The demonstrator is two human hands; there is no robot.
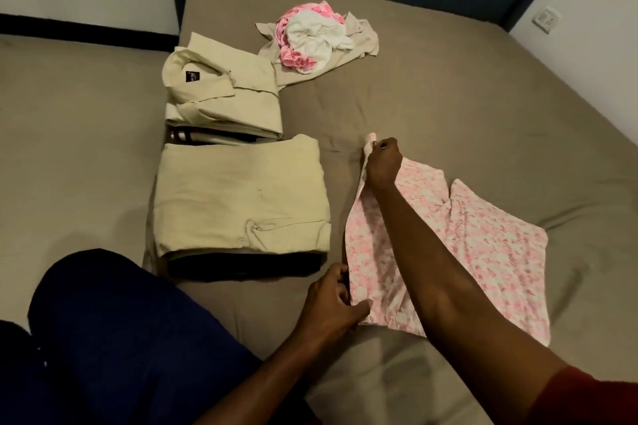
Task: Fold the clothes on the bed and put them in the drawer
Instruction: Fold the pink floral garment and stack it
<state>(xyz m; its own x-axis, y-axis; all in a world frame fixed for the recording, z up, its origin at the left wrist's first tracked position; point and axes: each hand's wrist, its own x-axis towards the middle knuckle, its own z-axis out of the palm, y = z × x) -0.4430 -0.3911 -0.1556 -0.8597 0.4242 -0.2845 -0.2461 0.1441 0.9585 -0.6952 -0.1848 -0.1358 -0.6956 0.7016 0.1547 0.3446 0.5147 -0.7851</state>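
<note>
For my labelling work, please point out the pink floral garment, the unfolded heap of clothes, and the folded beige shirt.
pink floral garment [483, 245]: head view, on its flat middle.
unfolded heap of clothes [312, 40]: head view, on the white piece on top.
folded beige shirt [221, 93]: head view, below its collar.

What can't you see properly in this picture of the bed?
- The drawer: outside the head view.
- Dark clothes under the folded beige garment: covered, kind unclear.
- Label on the folded cream shirt: too small to read.
- Pink floral garment: partly hidden by the right hand and arm; left hand covers its near edge.
</note>
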